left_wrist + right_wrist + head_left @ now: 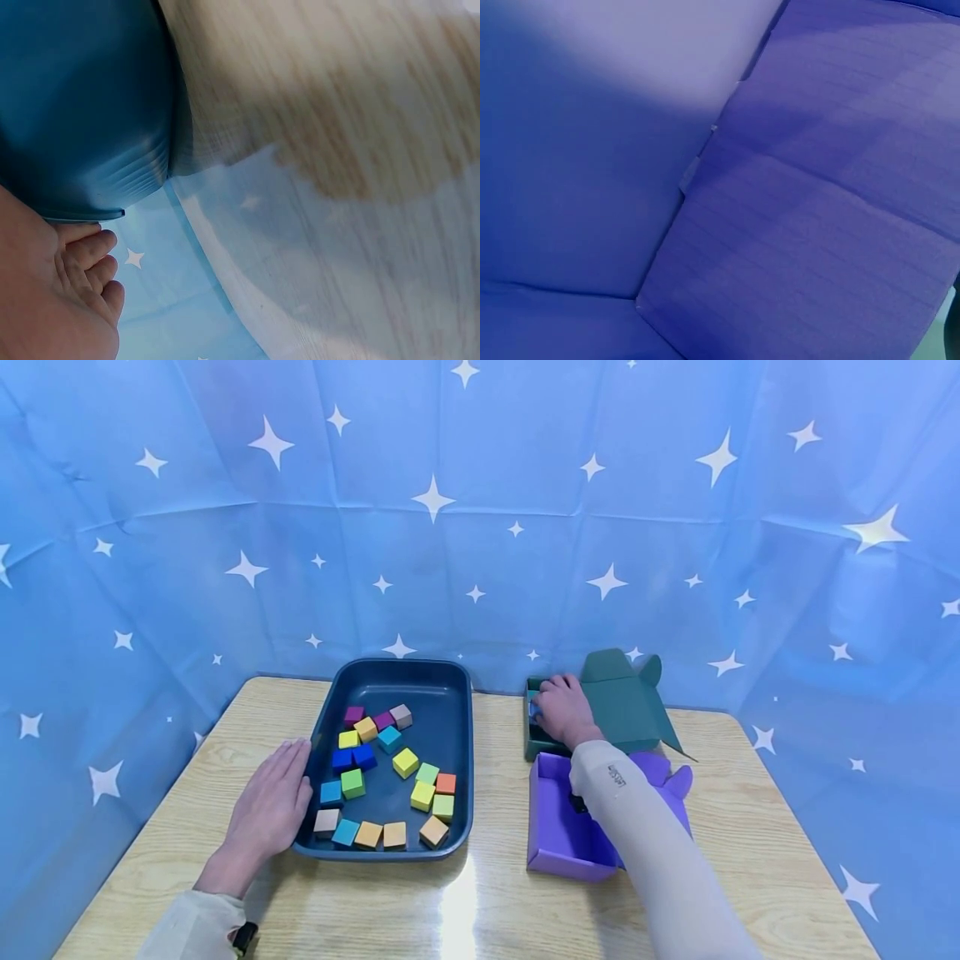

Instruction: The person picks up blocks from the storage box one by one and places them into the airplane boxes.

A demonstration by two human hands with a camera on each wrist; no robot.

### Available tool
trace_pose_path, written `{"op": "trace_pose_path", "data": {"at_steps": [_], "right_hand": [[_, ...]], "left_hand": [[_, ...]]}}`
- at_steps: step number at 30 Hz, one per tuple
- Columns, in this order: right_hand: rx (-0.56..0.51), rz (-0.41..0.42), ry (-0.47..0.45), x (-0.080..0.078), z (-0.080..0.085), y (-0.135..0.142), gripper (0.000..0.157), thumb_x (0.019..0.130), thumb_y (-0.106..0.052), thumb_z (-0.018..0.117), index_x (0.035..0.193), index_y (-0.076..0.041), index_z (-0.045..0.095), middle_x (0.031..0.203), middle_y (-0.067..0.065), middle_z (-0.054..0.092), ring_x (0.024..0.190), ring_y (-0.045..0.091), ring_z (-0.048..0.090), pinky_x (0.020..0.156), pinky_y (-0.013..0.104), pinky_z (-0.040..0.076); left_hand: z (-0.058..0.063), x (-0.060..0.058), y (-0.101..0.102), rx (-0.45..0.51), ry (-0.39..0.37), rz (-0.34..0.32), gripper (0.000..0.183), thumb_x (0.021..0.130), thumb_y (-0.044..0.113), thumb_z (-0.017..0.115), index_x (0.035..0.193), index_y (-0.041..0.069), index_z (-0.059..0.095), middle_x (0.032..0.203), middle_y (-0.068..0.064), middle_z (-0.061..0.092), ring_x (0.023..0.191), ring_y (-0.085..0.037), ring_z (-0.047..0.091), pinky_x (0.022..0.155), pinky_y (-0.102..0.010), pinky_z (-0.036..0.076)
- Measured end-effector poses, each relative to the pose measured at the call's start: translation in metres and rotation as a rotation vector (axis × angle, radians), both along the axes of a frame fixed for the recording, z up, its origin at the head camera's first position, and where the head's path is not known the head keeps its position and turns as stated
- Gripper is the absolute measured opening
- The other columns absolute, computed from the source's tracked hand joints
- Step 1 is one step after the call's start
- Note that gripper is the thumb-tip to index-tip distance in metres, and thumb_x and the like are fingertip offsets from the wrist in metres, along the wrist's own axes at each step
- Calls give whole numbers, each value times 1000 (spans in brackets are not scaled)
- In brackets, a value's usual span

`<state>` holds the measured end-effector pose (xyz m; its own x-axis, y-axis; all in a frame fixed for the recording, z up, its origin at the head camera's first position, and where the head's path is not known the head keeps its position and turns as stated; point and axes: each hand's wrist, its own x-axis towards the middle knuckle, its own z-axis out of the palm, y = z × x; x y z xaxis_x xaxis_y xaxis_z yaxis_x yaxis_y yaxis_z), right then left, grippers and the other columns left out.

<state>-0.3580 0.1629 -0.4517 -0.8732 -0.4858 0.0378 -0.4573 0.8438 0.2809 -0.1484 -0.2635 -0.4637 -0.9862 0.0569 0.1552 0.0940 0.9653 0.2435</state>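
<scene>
My left hand, fingers fairly straight, rests against the left rim of the dark blue tray. In the left wrist view the fingers lie beside the outside of the tray wall. Coloured cubes are scattered in the tray, among them a green cube and a yellow cube. My right hand reaches into the open green box, its curled fingers around a blue cube. The fingertips are partly hidden. The right wrist view shows only purple card.
An open purple box stands in front of the green box, under my right forearm. The green lid lies folded back to the right. Wooden table separates tray and boxes. A starry blue curtain hangs behind.
</scene>
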Motion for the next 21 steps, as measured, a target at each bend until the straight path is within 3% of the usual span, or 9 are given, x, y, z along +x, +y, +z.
{"op": "trace_pose_path", "data": {"at_steps": [8,13,21], "right_hand": [[-21,8,40,1,-3,1,15,88,-32,71,97,-22,77,110,2,68,109,27,54,107,49,33],[-34,4,39,3,-3,4,17,88,-33,71,100,-23,77,111,2,68,111,28,54,107,50,34],[-190,10,63,8,21,-1,27,89,-34,69,113,-23,74,118,3,68,116,29,54,110,50,33]], "left_hand": [[-2,-1,0,-9,18,-10,57,102,21,39,152,-4,25,157,-24,29,146,-42,24,120,-54,23],[-2,-1,1,-12,20,-20,57,102,21,39,151,-4,25,156,-25,30,146,-42,25,120,-54,23],[-1,0,-1,-15,21,-20,58,103,22,39,152,-4,24,157,-24,29,146,-41,24,120,-54,23]]}}
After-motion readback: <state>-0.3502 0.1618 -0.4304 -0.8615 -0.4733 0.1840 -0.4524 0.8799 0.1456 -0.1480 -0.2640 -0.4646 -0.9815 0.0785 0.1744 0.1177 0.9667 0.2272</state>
